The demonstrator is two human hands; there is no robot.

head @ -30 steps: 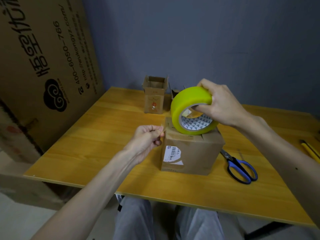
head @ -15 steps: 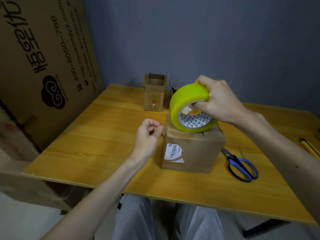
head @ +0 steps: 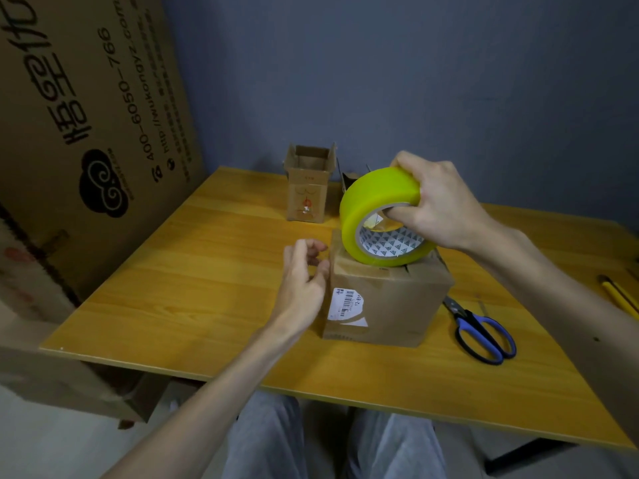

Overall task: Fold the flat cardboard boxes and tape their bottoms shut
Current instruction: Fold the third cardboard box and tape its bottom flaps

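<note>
Centre frame: my R hand [head: 439,205] grips tape roll [head: 377,198] on box [head: 390,299]; L hand [head: 304,274] loosely curled, empty, beside box. Scissors [head: 484,333] lower right; open carton [head: 307,188] behind.

Tape roll [head: 377,198]: yellow-green outer band; inner core [head: 390,246] white, printed with small grey triangles.
Cardboard box [head: 397,305]: plain brown; white label [head: 346,303] with black barcode.
Desk [head: 207,271]: yellow-orange wood grain.
Scissors [head: 484,335]: blue handles edged black.
Wall [head: 415,81]: flat grey-blue.
Large cardboard sheet [head: 52,133]: brown, black lettering and cloud logo.
</note>
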